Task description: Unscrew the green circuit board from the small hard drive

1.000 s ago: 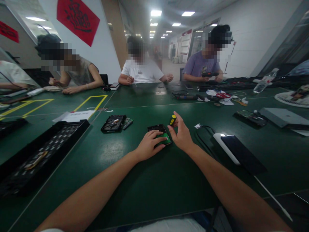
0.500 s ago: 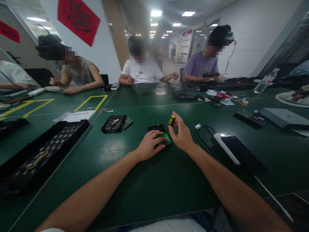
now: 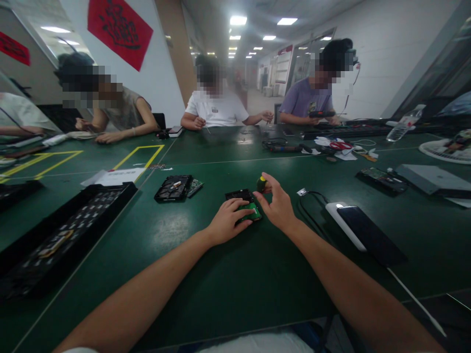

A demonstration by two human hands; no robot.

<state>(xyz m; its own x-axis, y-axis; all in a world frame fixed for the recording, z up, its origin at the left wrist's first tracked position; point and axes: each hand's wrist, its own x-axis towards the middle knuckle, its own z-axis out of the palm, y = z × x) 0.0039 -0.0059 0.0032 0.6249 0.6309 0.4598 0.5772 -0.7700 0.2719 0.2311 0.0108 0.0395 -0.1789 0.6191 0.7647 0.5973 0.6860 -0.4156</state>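
Note:
My left hand lies on a small black hard drive with a green circuit board, fingers curled over the board and pressing it to the green table. My right hand pinches a short screwdriver with a yellow and black handle, held upright over the drive's right edge. The tip of the screwdriver is hidden behind my fingers.
Another black drive with a loose board lies to the left, beside a long black parts tray. A phone on a white power bank with a cable lies to the right. Three people sit across the table with tools and papers.
My right hand has lowered slightly and turned the screwdriver handle, so less yellow shows. My left hand stays on the board. The person in white has stretched one arm out.

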